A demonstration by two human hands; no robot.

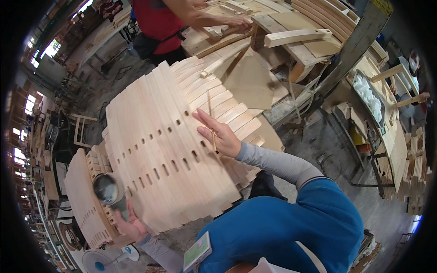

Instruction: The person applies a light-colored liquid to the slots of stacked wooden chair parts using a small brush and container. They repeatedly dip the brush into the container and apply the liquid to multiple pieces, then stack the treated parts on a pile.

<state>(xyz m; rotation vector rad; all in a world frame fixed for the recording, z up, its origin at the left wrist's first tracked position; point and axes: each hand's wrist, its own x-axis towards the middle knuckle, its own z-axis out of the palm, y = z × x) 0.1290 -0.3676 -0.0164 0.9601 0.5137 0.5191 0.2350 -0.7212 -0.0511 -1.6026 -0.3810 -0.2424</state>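
Note:
A row of pale wooden pieces (154,95) lies side by side in front of me, with two lines of dark slots across them. My right hand (221,139) is over their right part, holding a thin wooden stick (209,102); whether its hidden end bears bristles I cannot tell. At the lower left, my left hand (130,225) grips the lower side of a round can (106,189) tilted toward me. Something greyish shows inside the can. The can's underside and part of the left fingers are blurred.
More slotted pieces (84,200) stand left of the can. Curved wooden parts (227,100) are piled beyond my right hand. A co-worker's arm (205,18) reaches over a bench at the back. A metal post (350,59) and a table with a tray (368,98) are at right.

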